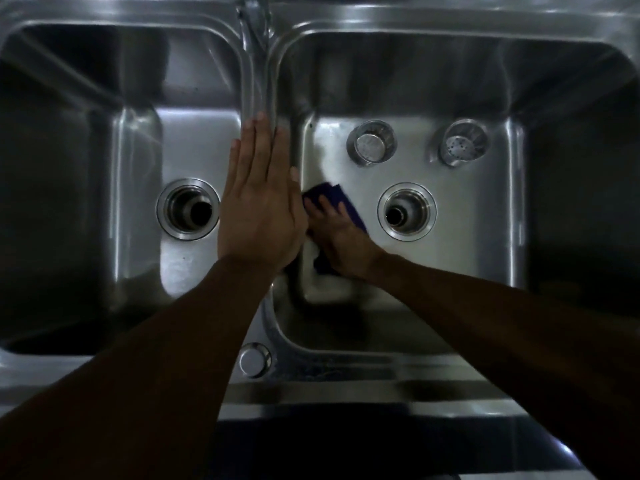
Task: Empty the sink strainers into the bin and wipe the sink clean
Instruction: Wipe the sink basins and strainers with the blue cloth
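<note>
I look straight down into a steel double sink [433, 355]. My left hand [258, 199] lies flat, fingers together, on the divider between the two basins. My right hand [341, 242] presses a dark blue cloth [334, 194] against the floor of the right basin, close to its left wall. Two steel strainers stand on that basin's floor behind the drain: one [371, 143] on the left, one [463, 142] on the right. Both drain holes are uncovered, the left one [188, 209] and the right one [407, 212].
The tap [254, 26] rises at the back over the divider. A round steel cap [254, 360] sits on the front rim. The basin walls are deep and dark at both outer sides. No bin shows in view.
</note>
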`<state>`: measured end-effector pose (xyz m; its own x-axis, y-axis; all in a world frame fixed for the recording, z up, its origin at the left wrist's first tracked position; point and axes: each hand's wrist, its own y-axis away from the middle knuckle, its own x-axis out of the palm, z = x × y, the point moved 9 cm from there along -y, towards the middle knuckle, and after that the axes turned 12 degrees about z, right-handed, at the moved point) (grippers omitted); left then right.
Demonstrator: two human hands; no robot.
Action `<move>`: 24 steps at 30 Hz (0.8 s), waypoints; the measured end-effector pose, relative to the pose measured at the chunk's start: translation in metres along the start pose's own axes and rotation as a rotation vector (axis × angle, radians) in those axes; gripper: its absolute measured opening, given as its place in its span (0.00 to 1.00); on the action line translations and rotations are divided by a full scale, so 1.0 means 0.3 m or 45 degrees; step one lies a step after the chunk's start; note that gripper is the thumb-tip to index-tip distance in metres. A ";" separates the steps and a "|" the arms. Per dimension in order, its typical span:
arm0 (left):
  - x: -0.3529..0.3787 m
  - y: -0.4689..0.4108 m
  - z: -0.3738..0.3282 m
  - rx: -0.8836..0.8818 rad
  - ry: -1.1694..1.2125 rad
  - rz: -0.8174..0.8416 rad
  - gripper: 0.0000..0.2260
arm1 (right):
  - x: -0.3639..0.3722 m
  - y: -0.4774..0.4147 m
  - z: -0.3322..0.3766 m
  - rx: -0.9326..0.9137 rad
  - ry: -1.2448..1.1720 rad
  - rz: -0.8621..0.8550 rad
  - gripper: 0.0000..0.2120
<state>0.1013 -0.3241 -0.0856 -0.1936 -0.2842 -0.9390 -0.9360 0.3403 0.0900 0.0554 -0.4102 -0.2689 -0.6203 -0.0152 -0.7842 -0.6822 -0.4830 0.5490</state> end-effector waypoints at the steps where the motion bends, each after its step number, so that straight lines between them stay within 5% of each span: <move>1: 0.001 0.000 0.000 0.003 0.001 -0.001 0.25 | 0.034 0.009 0.032 -0.056 0.011 0.052 0.36; 6: -0.005 0.006 -0.001 0.009 0.008 -0.024 0.23 | 0.136 0.204 0.138 -0.659 -0.089 0.366 0.26; 12: -0.008 0.011 0.004 0.030 0.060 -0.056 0.23 | 0.172 0.446 -0.129 -0.654 -0.256 0.410 0.20; 14: -0.009 0.010 0.006 0.026 0.055 -0.059 0.23 | 0.260 0.541 -0.265 -0.685 -0.088 0.516 0.21; 16: -0.008 0.010 0.005 0.020 0.045 -0.064 0.22 | 0.404 0.579 -0.389 -0.557 0.500 0.726 0.25; 19: 0.000 0.005 0.004 0.010 0.028 -0.047 0.23 | 0.341 0.549 -0.396 -0.371 1.081 0.351 0.29; 22: 0.004 0.003 0.004 0.003 0.011 -0.036 0.23 | 0.255 0.500 -0.179 -0.780 0.791 0.108 0.24; 24: 0.003 0.001 0.003 0.008 -0.009 -0.036 0.23 | 0.179 0.375 -0.033 -0.757 0.553 0.090 0.22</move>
<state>0.1011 -0.3236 -0.0867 -0.1648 -0.2872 -0.9436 -0.9393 0.3377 0.0613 -0.0508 -0.4740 -0.2521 -0.3618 -0.3497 -0.8642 -0.2444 -0.8590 0.4499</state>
